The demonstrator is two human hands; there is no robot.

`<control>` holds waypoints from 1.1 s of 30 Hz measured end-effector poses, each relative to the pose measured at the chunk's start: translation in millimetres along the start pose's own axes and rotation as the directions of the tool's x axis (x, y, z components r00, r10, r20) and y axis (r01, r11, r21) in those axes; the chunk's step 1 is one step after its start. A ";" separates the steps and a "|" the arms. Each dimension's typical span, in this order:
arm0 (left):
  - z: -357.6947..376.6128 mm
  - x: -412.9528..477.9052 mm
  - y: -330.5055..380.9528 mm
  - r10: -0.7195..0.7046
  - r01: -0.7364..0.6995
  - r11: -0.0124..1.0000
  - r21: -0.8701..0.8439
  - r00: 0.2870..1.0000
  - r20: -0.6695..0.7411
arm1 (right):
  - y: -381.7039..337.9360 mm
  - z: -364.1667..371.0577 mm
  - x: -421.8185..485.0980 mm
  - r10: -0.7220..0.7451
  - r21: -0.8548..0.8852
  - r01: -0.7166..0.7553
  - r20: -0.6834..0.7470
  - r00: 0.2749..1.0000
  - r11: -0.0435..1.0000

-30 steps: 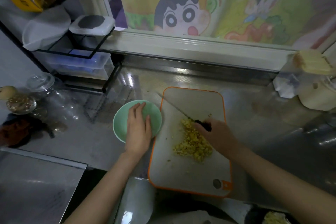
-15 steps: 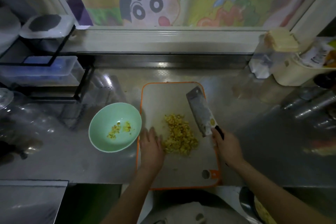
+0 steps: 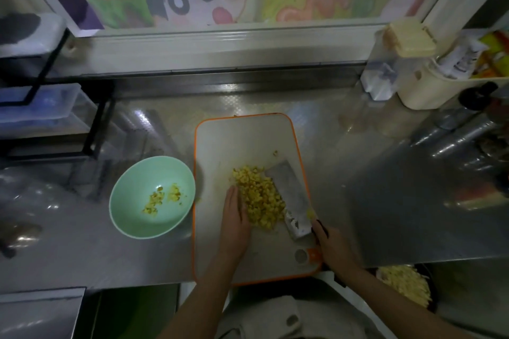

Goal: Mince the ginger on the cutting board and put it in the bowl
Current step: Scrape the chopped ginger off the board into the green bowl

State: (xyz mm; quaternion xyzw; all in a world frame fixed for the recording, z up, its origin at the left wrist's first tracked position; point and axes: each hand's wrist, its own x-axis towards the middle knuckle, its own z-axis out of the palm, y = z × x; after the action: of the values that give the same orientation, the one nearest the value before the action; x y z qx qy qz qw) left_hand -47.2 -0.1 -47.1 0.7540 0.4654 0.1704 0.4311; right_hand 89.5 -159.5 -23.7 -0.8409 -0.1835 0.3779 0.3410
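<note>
A pile of minced yellow ginger (image 3: 260, 197) lies in the middle of the white, orange-rimmed cutting board (image 3: 237, 140). My left hand (image 3: 235, 216) rests flat on the board, its edge against the pile's left side, fingers together and holding nothing. My right hand (image 3: 332, 246) grips the black handle of a cleaver (image 3: 292, 198), whose blade lies tilted against the pile's right side. Left of the board sits the pale green bowl (image 3: 129, 217) with a few bits of ginger (image 3: 162, 198) inside.
A black wire rack (image 3: 91, 129) with plastic boxes stands at the left back. A cream container (image 3: 424, 85) and a dark bottle (image 3: 478, 95) crowd the right back. A dish of shredded yellow food (image 3: 405, 287) sits below the counter edge at the right.
My left hand left the bowl, which now shows ginger bits, and came down against the pile. The cleaver swung from raised beside the pile to lying against its right side.
</note>
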 end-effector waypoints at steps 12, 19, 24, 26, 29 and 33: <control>18.0 16.0 23.7 0.062 -0.058 0.997 -0.052 0.996 0.068 | 3.3 24.8 9.4 0.021 0.024 -0.023 0.060 0.998 0.999; 21.9 24.0 29.1 0.054 -0.051 0.998 -0.043 0.996 0.065 | -10.0 25.6 13.1 -0.011 -0.006 0.012 0.110 0.994 1.000; 23.5 29.8 36.6 0.072 -0.071 0.997 -0.020 0.996 0.049 | -17.4 17.9 17.1 -0.087 0.011 0.086 0.062 0.994 0.996; 23.4 31.1 40.9 0.092 -0.091 0.996 -0.014 0.995 0.032 | -21.0 15.1 16.4 -0.098 0.023 0.097 0.041 0.994 0.995; 22.7 34.2 48.0 0.126 -0.126 0.992 0.008 0.992 0.007 | -26.5 12.5 14.0 -0.095 0.067 0.093 0.028 0.995 0.993; 19.9 35.5 60.1 0.138 -0.138 0.990 0.017 0.990 -0.025 | -29.1 11.3 15.2 -0.080 0.098 0.075 0.050 0.996 0.992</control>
State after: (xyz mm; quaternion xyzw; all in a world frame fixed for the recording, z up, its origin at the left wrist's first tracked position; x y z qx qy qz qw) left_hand 17.3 8.5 -15.0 0.7854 0.4189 0.2062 0.4065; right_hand 89.3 -125.6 -16.2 -0.8055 -0.2069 0.3952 0.3902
